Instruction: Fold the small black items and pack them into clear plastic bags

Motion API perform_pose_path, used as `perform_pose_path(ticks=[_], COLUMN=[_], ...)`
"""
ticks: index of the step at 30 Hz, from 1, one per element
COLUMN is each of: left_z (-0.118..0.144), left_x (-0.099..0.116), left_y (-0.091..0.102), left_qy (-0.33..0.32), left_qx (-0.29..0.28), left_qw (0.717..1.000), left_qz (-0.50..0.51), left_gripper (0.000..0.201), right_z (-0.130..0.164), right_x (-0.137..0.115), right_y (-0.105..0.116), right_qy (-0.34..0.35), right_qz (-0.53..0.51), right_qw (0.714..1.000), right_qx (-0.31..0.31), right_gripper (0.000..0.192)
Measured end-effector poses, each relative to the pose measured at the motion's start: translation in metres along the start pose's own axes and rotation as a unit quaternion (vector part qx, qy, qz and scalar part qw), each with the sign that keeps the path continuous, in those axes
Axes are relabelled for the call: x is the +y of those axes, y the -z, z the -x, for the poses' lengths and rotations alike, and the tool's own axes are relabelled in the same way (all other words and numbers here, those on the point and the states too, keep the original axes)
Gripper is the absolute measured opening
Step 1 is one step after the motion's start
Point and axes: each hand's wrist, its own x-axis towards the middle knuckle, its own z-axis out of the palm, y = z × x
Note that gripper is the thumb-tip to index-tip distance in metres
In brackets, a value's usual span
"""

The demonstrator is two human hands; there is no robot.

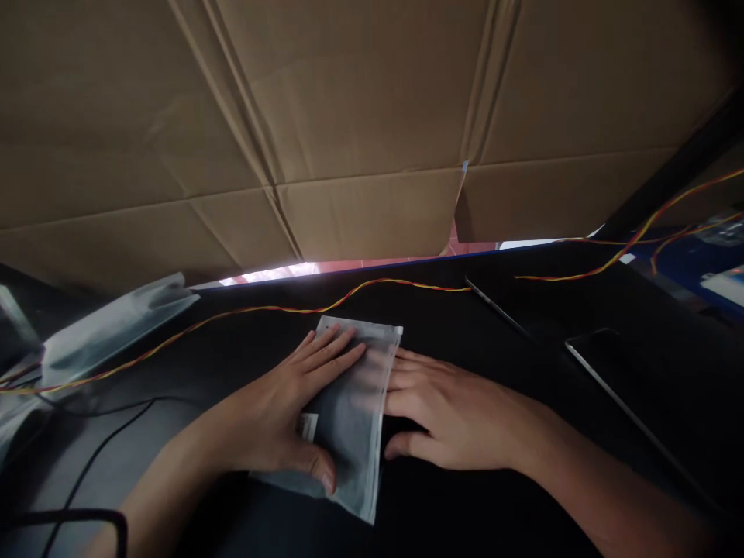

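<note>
A translucent grey plastic pouch (356, 422) with a dark flat item inside lies on the black table (482, 341). My left hand (284, 411) lies flat on the pouch's left half, fingers spread toward its top edge and thumb pressing near its lower edge. My right hand (447, 415) rests on the table at the pouch's right edge, with its fingertips touching that edge. A small white label (307, 426) shows on the pouch beside my left palm.
A large cardboard box (349, 124) hangs over the far side of the table. A red-and-yellow twisted wire (325, 302) runs across behind the pouch. Other plastic bags (110, 325) lie at the left, black cables (87, 465) at lower left, dark flat panels (616, 364) at right.
</note>
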Motion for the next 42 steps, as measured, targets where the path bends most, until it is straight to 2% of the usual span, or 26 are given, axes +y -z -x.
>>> perform_pose_path(ticks=[2,7,11,13,17,19,20,22,24,25,26,28,30,33,36,40,42], left_z=[0.0,-0.002,-0.002,-0.002,0.0,0.002,0.003,0.006,0.007,0.007,0.006,0.001,-0.008,-0.019,-0.021,-0.014,-0.01], left_x=[0.002,0.012,0.015,0.014,0.008,0.005,0.003,0.001,0.003,0.006,0.011,0.027,0.046,0.067,0.069,0.059,0.058], left_y=[-0.001,-0.004,-0.001,0.001,0.004,0.007,0.008,0.012,0.016,0.018,0.019,0.019,0.015,0.005,0.0,0.01,0.016], left_qy=[-0.011,-0.045,-0.037,-0.029,0.0,0.014,0.02,0.027,0.018,0.01,0.002,-0.009,-0.008,0.019,0.062,0.076,0.07], left_qx=[0.0,0.026,0.015,0.002,-0.029,-0.042,-0.047,-0.052,-0.047,-0.038,-0.024,0.016,0.062,0.115,0.133,0.097,0.103], left_qw=[1.0,0.998,0.999,0.999,0.999,0.999,0.998,0.998,0.998,0.998,0.998,0.999,0.998,0.991,0.984,0.988,0.989], left_qz=[0.004,0.024,0.034,0.028,0.013,0.018,0.023,0.033,0.047,0.053,0.054,0.035,-0.006,-0.064,-0.106,-0.099,-0.075], left_gripper=[0.149,0.156,0.153,0.15,0.148,0.145,0.144,0.14,0.132,0.123,0.112,0.091,0.08,0.057,0.03,0.024,0.025], right_z=[-0.004,-0.014,-0.018,-0.018,-0.008,0.0,0.003,0.007,0.008,0.007,0.005,0.001,-0.005,-0.01,-0.011,-0.008,-0.007], right_x=[-0.001,-0.008,-0.01,-0.008,0.001,0.005,0.007,0.01,0.014,0.016,0.018,0.019,0.018,0.013,0.013,0.018,0.018], right_y=[-0.013,-0.046,-0.055,-0.048,-0.013,0.005,0.011,0.017,0.014,0.011,0.007,-0.001,-0.007,-0.011,-0.009,-0.001,0.003], right_qy=[0.012,0.043,0.034,0.028,0.044,0.029,0.006,-0.049,-0.086,-0.089,-0.087,-0.08,-0.083,-0.096,-0.103,-0.084,-0.07], right_qz=[0.02,0.015,-0.001,-0.01,-0.076,-0.09,-0.073,-0.01,0.047,0.06,0.065,0.071,0.088,0.105,0.095,0.081,0.073], right_qw=[1.0,0.997,0.993,0.993,0.996,0.995,0.996,0.994,0.986,0.985,0.986,0.988,0.986,0.98,0.981,0.986,0.988], right_qx=[0.005,0.055,0.116,0.112,0.028,0.035,0.054,0.102,0.136,0.138,0.13,0.111,0.113,0.138,0.136,0.117,0.117], right_gripper=[0.029,0.031,0.035,0.034,0.029,0.031,0.036,0.057,0.082,0.087,0.084,0.064,0.046,0.04,0.036,0.027,0.023])
